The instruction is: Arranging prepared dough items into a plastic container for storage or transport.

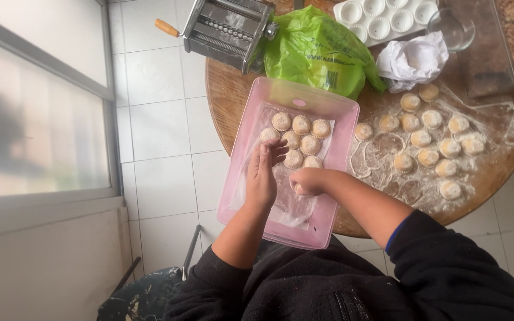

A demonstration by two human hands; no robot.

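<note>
Over the pink tray [233, 178], the left hand [263, 172] hovers flat and empty; the right hand [307, 181] curls around a dough round, barely visible. Floured rounds [300, 134] beyond look soft and easily dented, best pinched lightly by the rim; more rounds [429, 139] dot the wooden table [227, 89]

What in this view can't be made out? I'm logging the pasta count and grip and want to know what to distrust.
Head view only:
- Right hand: curled over, so what it holds is hidden.
- Pink tray: the left hand and both forearms cover part of its floor.
- White mould: cut off by the top edge.
- Clear container: cut by the top edge, contents blurred.
</note>
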